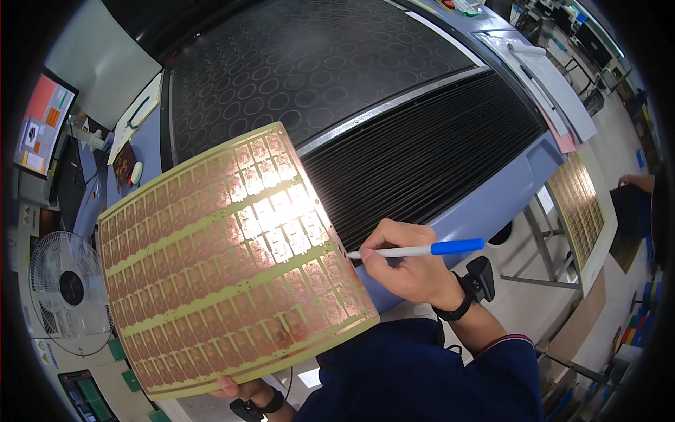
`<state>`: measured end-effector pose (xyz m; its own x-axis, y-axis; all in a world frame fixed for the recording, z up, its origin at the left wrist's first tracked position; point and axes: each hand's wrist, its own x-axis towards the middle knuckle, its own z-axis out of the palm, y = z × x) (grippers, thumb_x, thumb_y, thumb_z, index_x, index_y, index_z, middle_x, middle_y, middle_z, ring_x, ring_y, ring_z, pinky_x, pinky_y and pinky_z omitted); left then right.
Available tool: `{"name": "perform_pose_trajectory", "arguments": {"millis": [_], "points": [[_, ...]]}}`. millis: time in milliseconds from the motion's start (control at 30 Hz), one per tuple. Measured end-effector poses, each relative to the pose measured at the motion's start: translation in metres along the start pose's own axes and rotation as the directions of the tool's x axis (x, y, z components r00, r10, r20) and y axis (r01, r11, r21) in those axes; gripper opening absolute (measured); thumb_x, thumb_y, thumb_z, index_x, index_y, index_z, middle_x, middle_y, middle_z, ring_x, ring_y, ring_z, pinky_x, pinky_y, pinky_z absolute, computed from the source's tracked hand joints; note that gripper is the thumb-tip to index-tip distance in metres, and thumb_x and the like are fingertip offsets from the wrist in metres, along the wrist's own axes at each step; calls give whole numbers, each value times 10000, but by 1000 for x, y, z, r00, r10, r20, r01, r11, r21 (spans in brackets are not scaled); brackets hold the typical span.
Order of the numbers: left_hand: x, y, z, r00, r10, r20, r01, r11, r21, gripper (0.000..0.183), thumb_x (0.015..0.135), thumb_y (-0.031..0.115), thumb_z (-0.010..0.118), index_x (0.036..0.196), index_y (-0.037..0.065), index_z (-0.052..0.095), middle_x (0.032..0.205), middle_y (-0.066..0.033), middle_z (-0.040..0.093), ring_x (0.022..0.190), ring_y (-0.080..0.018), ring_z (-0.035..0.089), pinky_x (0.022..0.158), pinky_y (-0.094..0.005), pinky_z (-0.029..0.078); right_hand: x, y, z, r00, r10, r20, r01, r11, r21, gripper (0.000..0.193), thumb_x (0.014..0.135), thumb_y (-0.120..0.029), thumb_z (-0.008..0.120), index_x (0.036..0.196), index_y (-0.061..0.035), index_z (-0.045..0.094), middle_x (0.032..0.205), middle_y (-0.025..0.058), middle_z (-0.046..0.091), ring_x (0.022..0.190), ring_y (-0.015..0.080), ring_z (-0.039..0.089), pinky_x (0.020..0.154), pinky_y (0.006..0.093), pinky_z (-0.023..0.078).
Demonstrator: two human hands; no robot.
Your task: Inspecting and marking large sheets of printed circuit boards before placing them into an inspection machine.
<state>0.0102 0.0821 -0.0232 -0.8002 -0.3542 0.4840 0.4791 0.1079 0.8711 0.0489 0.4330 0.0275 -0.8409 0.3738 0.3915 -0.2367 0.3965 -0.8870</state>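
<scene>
A large copper-coloured circuit board panel (pixel 190 302) with yellow-green borders and rows of repeated patterns is held up, tilted, in front of me. My left hand (pixel 246 389) grips its lower edge; the thumb shows on the front and the other fingers are mostly hidden behind it. In my right hand (pixel 408 274) is a white marker pen (pixel 457 247) with a blue cap on its back end. The pen's tip is at the panel's right border, beside a small dark mark. Bright glare covers part of the copper.
Behind the panel lies a machine bed with a black circle-patterned surface (pixel 281 70) and a black ribbed strip (pixel 436 141). A fan (pixel 70 285) and a monitor (pixel 46 123) stand left. Another copper panel (pixel 578 204) leans on a rack at right, near another person's arm (pixel 636 183).
</scene>
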Motion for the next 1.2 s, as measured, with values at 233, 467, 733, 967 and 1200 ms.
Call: {"name": "perform_pose_trajectory", "arguments": {"millis": [233,467,733,967,1200], "points": [[-1,-10,-9,999,31,-19,-31,999,-15,770,837,367,555,1428,-59,307,1364,-242,451,1194,-335,541,972,-478,497,-4,3,-4,999,-4,42,3,1000,9,41,791,-22,636,769,-27,602,613,63,604,497,158,567,461,290,422],[2,-9,-12,999,40,8,-39,995,-95,724,872,325,558,1438,-61,323,1385,-229,470,1235,-324,529,1001,-486,485,-8,6,-18,981,194,-18,-180,938,296,22,826,-5,631,805,-11,626,702,52,650,623,90,602,559,256,466],[5,67,-85,977,-146,159,215,715,-665,555,897,-31,543,1428,-46,383,1389,-221,522,1265,-347,554,1143,-543,399,-21,41,-18,970,98,-225,6,906,423,94,898,-67,641,860,0,589,782,96,585,629,135,552,563,249,460],[-62,65,-256,907,-197,-373,-20,863,-504,230,1024,151,565,1157,-29,617,1187,-151,674,1153,-255,623,1095,-423,495,-26,35,-34,978,111,-176,-52,949,312,189,944,-189,599,879,-25,531,774,77,539,655,113,474,605,234,397],[-220,-87,-355,465,-496,-733,-4,827,-562,263,1035,127,543,1228,-52,552,1276,-143,626,1152,-236,638,1063,-342,531,-24,43,-29,984,75,-160,-31,965,260,193,981,-200,563,925,-17,541,830,100,547,702,124,509,626,248,407]]}}
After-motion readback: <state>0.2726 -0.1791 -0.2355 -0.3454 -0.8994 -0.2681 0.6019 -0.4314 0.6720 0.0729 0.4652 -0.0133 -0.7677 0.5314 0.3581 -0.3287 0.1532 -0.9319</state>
